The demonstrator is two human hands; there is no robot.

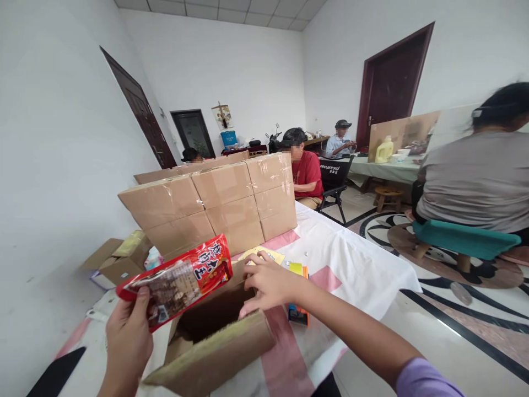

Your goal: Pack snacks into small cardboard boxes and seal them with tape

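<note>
A red snack packet (182, 281) with a clear window and large Chinese characters is gripped by my left hand (130, 336), thumb on its front face. It is tilted above the left part of an open cardboard box (215, 353). My right hand (266, 284) reaches over the box's right end, fingers bent and spread, with the thumb side close to the rim. I see nothing held in it; whether it touches the cardboard I cannot tell. Just beyond that hand lie a yellow packet (268, 255) and a blue-and-orange package (298, 314). The box's inside is dark.
A wall of taped cardboard boxes (231, 204) stands across the table behind the open box. Another open carton (124, 264) sits at left. A person in red (308, 176) sits beyond the wall, and a person in grey (475, 176) at right. A pink-and-white cloth (355, 253) covers the table.
</note>
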